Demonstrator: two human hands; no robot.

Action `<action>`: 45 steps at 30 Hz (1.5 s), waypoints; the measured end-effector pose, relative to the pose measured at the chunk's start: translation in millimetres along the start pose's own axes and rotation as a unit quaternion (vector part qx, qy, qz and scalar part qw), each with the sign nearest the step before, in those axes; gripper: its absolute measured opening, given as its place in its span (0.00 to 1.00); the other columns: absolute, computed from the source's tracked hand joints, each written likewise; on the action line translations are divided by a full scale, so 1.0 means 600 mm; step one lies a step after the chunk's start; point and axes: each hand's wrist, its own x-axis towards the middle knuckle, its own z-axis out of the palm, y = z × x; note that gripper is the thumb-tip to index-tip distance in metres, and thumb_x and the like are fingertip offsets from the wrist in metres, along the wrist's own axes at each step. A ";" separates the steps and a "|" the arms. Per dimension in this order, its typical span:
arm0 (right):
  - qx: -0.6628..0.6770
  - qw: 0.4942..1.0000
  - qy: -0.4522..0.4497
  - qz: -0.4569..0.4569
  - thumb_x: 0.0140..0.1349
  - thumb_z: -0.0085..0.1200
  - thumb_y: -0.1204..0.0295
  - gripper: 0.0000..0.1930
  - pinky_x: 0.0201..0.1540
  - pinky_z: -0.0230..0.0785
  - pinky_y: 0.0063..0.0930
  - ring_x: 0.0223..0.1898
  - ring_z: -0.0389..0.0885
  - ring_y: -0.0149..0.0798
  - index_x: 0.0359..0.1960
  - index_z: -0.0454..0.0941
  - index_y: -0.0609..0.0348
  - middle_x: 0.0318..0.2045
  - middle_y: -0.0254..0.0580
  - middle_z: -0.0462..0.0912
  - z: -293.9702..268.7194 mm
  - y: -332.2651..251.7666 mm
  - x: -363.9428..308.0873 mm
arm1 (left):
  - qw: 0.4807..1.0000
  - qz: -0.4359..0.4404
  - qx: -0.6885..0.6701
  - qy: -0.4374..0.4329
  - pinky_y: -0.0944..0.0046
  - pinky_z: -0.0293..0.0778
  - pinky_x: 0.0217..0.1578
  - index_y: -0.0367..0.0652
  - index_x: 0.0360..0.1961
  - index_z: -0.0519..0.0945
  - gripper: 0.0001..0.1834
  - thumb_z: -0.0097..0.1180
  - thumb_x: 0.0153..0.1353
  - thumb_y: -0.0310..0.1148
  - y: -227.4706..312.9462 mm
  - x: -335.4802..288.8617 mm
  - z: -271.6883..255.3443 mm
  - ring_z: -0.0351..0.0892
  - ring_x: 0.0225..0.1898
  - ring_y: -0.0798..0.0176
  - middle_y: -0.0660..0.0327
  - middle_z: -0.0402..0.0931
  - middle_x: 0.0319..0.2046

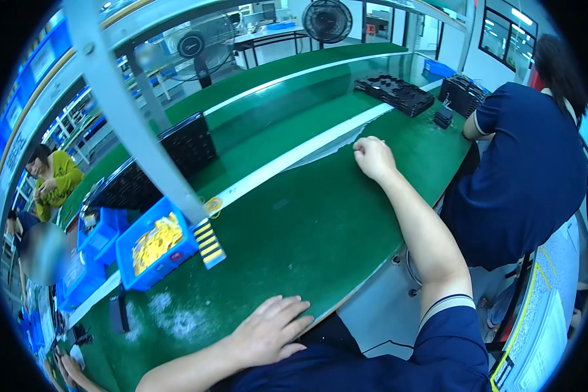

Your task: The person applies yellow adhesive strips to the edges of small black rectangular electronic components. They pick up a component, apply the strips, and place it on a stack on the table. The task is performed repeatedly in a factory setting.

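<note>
My left hand (271,331) lies palm down at the near edge of the green bench (274,242), fingers stretched out and nothing in it. Farther off to the right, my right hand (374,159) is at the bench surface with its fingers curled in. What they hold, if anything, is hidden. Just left of it, a loose strip of clear film (320,153) runs along the white line. Ahead and left of my left hand stands a blue bin (155,273) full of small yellow pieces (158,243). A blue card with yellow strips (208,244) leans by its side.
A metal post (127,117) rises beside the bin. Black trays (395,93) lie at the far right, near a small black stack (443,117). A co-worker in dark blue (519,173) sits to my right. White powder (176,320) and a black block (118,313) are at the left.
</note>
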 end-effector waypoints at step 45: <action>0.585 0.730 -0.078 0.345 0.58 0.56 0.65 0.20 0.54 0.66 0.45 0.50 0.77 0.42 0.50 0.73 0.58 0.47 0.42 0.79 -0.191 0.049 -0.383 | 0.975 0.214 -0.012 -0.054 0.57 0.69 0.39 0.39 0.31 0.74 0.08 0.50 0.54 0.33 0.078 -0.008 0.118 0.74 0.39 0.54 0.56 0.73 0.30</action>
